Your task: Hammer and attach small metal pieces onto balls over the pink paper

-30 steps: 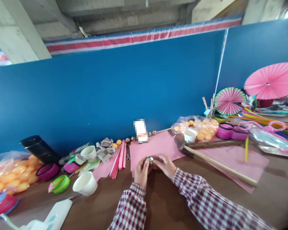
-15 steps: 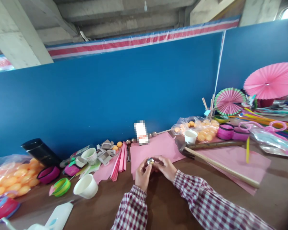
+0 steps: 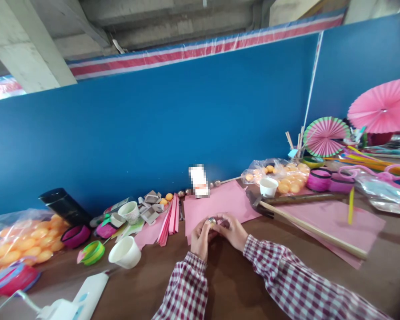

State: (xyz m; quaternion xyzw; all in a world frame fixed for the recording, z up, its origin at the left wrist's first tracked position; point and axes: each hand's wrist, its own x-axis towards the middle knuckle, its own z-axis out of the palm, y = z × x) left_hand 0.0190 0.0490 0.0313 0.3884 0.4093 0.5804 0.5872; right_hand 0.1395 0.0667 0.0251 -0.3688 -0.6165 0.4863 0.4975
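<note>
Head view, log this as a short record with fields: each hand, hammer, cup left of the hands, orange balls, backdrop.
Left hand: gripping a small shiny object
Right hand: holding the same object
Hammer: light handle, lying partly over pink paper
White cup: tilted
Orange balls: mostly bagged, both sides
Backdrop: blue partition

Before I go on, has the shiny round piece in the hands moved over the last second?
No, not noticeably: the shiny round piece keeps nearly the same place against the pink sheet behind it; the whole view shifted.
</note>
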